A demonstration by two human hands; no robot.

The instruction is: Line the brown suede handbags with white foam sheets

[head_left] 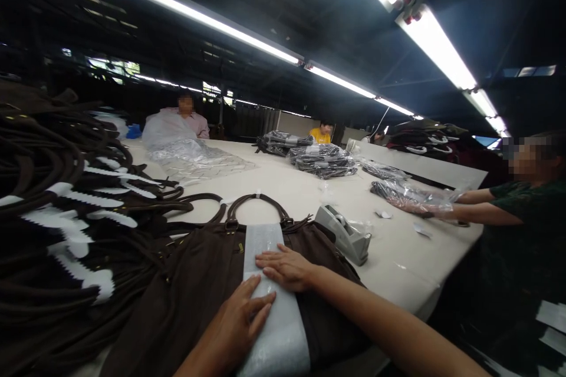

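Note:
A dark brown handbag (198, 271) lies flat in front of me with its looped handle (259, 195) pointing away. Down its middle runs a strip of whitish foam wrap (276, 330). Flat on the upper part of the strip rests my right hand (285, 268), fingers stretched to the left. Lower and to the left, my left hand (245, 309) touches the strip's left edge with its fingers apart. Neither hand grips anything that I can see. A grey tape dispenser (342, 232) stands just right of the bag.
Brown bags with white paper tags (95, 285) pile up on the left. Clear plastic bags (194, 159) lie across the pale table (274, 182). Plastic-wrapped bags (322, 159) are stacked farther back. At right, a co-worker's arms (481, 209) reach over a wrapped bag (407, 194). Other people sit beyond.

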